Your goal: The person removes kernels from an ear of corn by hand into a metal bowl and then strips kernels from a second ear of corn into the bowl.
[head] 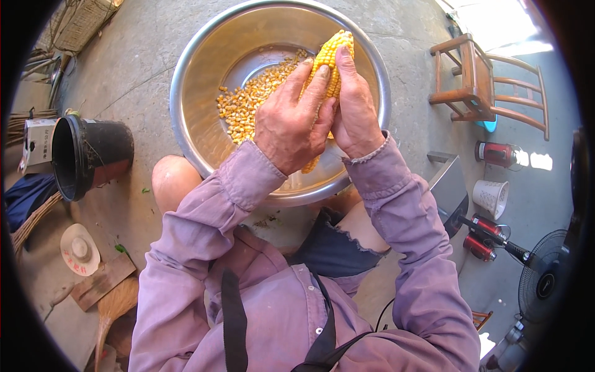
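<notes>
An ear of yellow corn (332, 56) is held in both hands above a wide stainless steel basin (200, 83). My right hand (358, 104) wraps its right side, with the thumb lying along the kernels near the upper end. From the left, my left hand (295, 118) holds the ear with its fingers laid across the rows. Loose corn kernels (253, 100) cover part of the basin's bottom, mostly on the left. More yellow corn (310, 165) shows below my hands; whether it belongs to the same ear I cannot tell.
The basin stands between my bent knees. To the left are a black bucket (100, 151) on its side, a straw hat (80, 249) and a broom (116, 300). At right stand a wooden chair (469, 83), red thermos flasks (495, 153), a white basket (490, 197) and a fan (544, 279).
</notes>
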The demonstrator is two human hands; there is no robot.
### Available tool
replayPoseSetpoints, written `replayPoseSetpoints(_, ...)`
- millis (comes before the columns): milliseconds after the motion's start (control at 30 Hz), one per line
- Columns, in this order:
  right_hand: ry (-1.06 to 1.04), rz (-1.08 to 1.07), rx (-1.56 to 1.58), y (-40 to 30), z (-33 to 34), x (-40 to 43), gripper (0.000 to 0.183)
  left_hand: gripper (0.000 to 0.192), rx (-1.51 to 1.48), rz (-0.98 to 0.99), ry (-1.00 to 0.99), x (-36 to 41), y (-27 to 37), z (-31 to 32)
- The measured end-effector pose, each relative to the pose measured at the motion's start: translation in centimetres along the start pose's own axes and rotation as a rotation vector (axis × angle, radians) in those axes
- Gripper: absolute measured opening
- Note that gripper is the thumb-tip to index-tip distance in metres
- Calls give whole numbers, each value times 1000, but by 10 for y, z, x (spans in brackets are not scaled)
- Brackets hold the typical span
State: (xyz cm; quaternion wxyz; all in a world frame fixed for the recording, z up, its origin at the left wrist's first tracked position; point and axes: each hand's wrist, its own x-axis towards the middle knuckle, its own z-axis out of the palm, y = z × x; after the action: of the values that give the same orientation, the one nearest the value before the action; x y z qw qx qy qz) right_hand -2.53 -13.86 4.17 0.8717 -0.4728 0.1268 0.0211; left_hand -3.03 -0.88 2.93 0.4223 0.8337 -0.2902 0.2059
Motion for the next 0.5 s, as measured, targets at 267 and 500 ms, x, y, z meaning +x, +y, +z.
replayPoseSetpoints(267,-19,0,-54,1,-1,0,47,53,-38,-18,46,-2,-3,1)
replayPoseSetpoints(500,-1,1,-39,0,-1,1,48,51,42,29,16,-1,-4,1)
